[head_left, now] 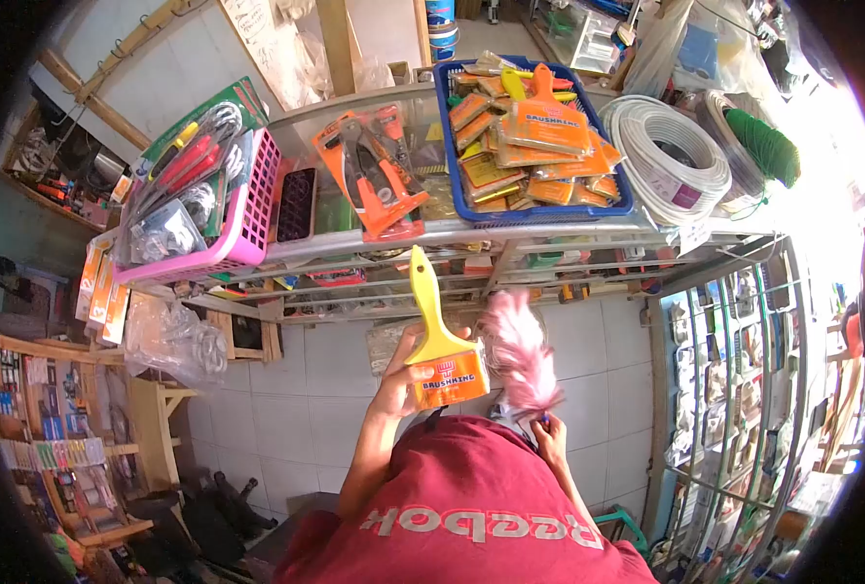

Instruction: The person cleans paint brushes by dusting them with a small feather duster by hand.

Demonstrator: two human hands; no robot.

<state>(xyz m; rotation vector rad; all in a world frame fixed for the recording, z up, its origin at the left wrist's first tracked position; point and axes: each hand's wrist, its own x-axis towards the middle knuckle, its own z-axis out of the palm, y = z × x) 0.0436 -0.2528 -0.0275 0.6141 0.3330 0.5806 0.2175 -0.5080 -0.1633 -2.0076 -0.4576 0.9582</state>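
My left hand (391,387) is closed round the lower part of a yellow-handled paintbrush (430,321), whose orange sleeve reads BRUSHKING and whose handle points up. To its right, my right hand (550,434) grips the lower end of a fluffy pink duster (522,358), which is upright and slightly blurred. Beyond both, on the glass counter, a blue basket (534,216) holds a heap of paintbrushes in orange and yellow packaging (549,125).
On the counter stand a pink basket (260,200) of packaged tools, a dark phone (297,204), orange-handled pliers in packaging (369,180) and white cable coils (668,156). Wire racks (724,389) stand at the right, wooden shelves (62,438) at the left.
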